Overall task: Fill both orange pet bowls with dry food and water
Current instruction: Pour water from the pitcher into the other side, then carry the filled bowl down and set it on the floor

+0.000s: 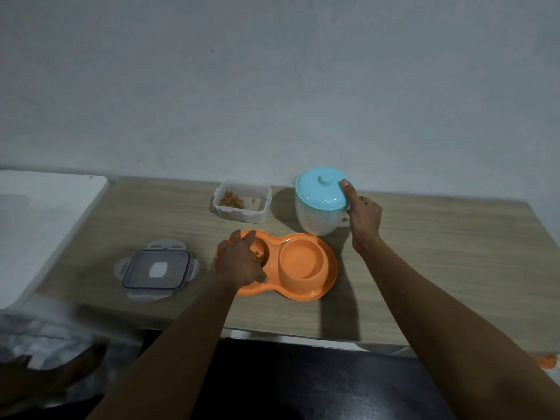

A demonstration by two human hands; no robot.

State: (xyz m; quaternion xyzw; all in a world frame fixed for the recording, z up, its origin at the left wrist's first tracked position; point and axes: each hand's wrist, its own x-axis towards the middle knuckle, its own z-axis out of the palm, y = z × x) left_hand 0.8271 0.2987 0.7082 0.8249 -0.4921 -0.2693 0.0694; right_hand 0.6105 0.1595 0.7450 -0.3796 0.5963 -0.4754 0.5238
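The left hand (239, 262) drops brown dry food (257, 256) loosely into 1 side of the orange plastic double pet bowl (303, 294). The right hand (362, 218) grips the white jug with a blue lid (318, 204); the water side looks empty.

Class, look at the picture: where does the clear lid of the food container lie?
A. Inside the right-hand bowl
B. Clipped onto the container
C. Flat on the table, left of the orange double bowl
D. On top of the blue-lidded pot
C: the clear lid lies flat on the table, left of the orange double bowl, while the food container stands open behind it.
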